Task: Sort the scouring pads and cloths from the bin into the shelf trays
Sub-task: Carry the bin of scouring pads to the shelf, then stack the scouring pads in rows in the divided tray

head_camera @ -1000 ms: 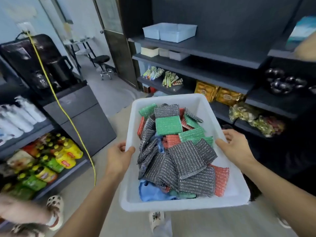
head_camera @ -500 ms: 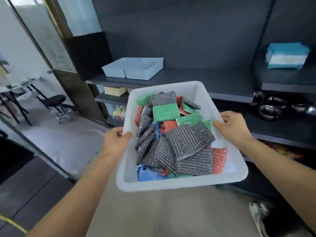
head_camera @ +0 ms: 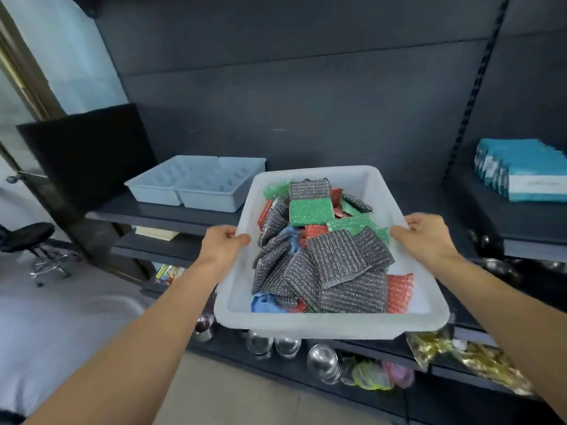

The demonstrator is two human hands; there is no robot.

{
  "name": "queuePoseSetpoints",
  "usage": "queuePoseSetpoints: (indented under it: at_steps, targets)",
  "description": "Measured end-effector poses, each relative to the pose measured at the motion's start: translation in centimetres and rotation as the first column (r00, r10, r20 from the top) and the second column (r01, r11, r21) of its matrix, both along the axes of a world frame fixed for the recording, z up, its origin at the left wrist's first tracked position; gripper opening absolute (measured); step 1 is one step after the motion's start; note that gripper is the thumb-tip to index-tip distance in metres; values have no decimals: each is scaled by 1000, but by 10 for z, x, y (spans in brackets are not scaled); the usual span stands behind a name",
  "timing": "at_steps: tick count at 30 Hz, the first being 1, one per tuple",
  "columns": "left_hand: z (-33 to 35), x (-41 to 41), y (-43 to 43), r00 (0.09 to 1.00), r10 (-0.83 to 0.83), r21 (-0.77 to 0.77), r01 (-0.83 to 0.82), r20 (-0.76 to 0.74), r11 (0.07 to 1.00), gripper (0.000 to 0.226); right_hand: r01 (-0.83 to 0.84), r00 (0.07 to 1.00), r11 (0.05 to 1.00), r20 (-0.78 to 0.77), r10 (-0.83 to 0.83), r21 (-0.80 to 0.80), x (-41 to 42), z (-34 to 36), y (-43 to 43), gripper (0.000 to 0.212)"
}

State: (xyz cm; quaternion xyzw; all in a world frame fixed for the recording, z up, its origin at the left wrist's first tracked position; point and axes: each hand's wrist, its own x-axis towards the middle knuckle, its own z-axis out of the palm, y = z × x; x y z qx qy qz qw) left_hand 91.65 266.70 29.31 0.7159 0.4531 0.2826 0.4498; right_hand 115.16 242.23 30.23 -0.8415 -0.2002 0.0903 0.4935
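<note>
I hold a white plastic bin (head_camera: 306,323) in front of the dark shelf. My left hand (head_camera: 222,243) grips its left rim and my right hand (head_camera: 425,233) grips its right rim. Inside lie several grey scouring pads (head_camera: 337,259), green pads (head_camera: 310,211), red pads (head_camera: 399,291) and a blue cloth (head_camera: 264,303), all heaped together. Two light blue trays (head_camera: 196,187) stand side by side on the shelf (head_camera: 153,211), just left of and behind the bin; both look empty.
A stack of teal and white packs (head_camera: 521,170) sits on the shelf at right. Shiny metal bowls (head_camera: 322,360) and gold-wrapped goods (head_camera: 472,360) fill the lower shelves. A black stool (head_camera: 30,240) stands on the floor at far left.
I have turned toward the shelf and stepped closer. The bin now hangs level with the shelf beside the blue trays. Both hands keep the same grip on its rims.
</note>
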Motion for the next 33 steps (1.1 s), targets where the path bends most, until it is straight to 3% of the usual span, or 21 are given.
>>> queuePoseSetpoints:
  at_steps: [11, 13, 16, 19, 24, 26, 28, 30, 33]
  targets:
    - [26, 78, 78, 948, -301, -28, 300, -101, 954, 18, 237, 965, 971, -128, -230, 41, 43, -1, 58, 15]
    - [26, 78, 85, 941, -302, 29, 310, -151, 950, 37, 288, 951, 957, -127, -280, 42, 39, -3, 64, 14]
    - [23, 70, 83, 925, -245, 247, 320, -289, 915, 46, 389, 913, 919, -158, -375, 67, 29, -8, 77, 18]
    - [22, 60, 50, 909, -280, 515, 407, -307, 755, 54, 511, 849, 848, -235, -473, 138, 12, -13, 95, 31]
    - [16, 51, -28, 719, -524, 554, 691, -456, 465, 75, 534, 838, 802, -294, -460, 267, -21, -22, 115, 43]
    - [7, 51, -39, 710, -526, 611, 690, -468, 389, 68, 446, 895, 848, -158, -418, 286, -37, -29, 113, 52]
    - [1, 49, -38, 719, -525, 627, 678, -455, 385, 53, 361, 906, 920, 175, -384, 153, -53, -33, 102, 55]
    - [-3, 44, -31, 731, -524, 653, 659, -438, 373, 49, 250, 834, 967, 519, -186, -55, -61, -35, 90, 45]
    - [-2, 32, -15, 749, -477, 693, 638, -459, 335, 42, 55, 762, 956, 631, 146, -287, -60, -35, 80, 55]
